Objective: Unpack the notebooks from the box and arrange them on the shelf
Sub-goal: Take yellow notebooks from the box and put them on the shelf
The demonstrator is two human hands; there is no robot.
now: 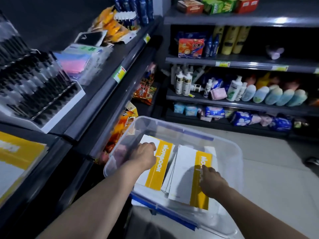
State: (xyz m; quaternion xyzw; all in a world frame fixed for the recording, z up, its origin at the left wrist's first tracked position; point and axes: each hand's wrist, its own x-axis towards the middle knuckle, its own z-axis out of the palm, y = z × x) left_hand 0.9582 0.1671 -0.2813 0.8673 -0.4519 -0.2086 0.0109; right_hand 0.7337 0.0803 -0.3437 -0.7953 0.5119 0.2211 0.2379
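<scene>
Both hands reached down into a clear plastic box point(229, 149) on the floor; the left hand point(144, 155) lay knuckles-up on the left notebook point(156, 171), fingers curled over its white upper corner, though whether they gripped the cover or only pressed on it could not be told; the right hand point(211, 180) rested on the right notebook point(186, 173), fingertips bent down along the edge of its yellow band, apparently pinching at the cover, the grip itself hidden beneath the hand. The two notebooks lay flat and side by side inside the box, each white with a yellow strip bearing the word "Notebook"; the right one sat on top of a stack whose page edges showed at its left side, touching the left notebook. The box had a blue rim point(172, 213) along its near edge and stood just beside a dark shelf point(107, 87) on the person's left; on a lower ledge of that shelf, at the far left, more yellow and white notebooks point(19, 157) lay flat, well apart from both hands.
</scene>
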